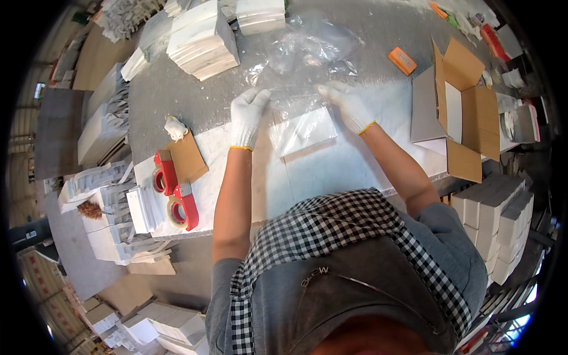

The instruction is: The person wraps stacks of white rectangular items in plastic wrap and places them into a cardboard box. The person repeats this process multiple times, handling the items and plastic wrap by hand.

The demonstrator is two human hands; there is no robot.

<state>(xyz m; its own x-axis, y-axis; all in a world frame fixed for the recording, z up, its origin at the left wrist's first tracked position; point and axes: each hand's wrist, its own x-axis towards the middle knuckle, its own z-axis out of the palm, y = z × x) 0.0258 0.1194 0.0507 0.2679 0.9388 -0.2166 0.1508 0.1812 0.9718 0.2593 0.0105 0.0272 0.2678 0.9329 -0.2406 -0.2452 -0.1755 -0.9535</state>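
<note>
My left hand (247,117), in a white knit glove, is closed on the left upper edge of a clear plastic bag (291,99). On the other side my right hand (349,109), gloved the same way, pinches the bag's right edge. Stretched between them, the bag reaches down over a flat white rectangular slab (305,131) that looks like a tile. I cannot tell whether the slab is inside the bag or under it. Past my hands lies a loose heap of clear plastic (316,47).
Stacks of white tiles (204,47) stand at the far left of the table. Two red tape dispensers (184,207) and a cardboard piece (188,157) lie left of my forearm. To the right are an opened cardboard box (429,106) and an orange block (402,61).
</note>
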